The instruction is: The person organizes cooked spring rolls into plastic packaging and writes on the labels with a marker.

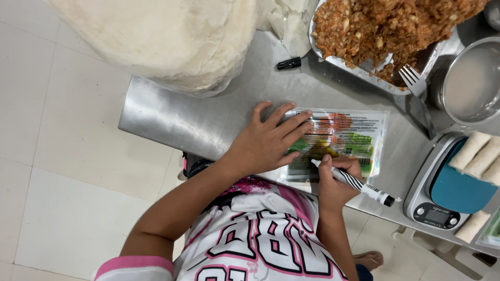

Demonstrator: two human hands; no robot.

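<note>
Two hands work on one flat printed plastic pouch [341, 140] lying near the front edge of the steel tabletop [172, 117]. The left hand [271, 138] lies spread and flat on the pouch's left part, pinning it; it grips nothing. The right hand [338, 179] has its grip closed round a striped marker [359, 184], tip touching the pouch's lower part. The marker's black cap [289, 63] lies apart, toward the back edge. Whether any marking is down yet cannot be told; writing looks under way. Filling [385, 28] sits in a tray at the back, and wrapped rolls [476, 153] rest on the scale [448, 192] at the right edge.
</note>
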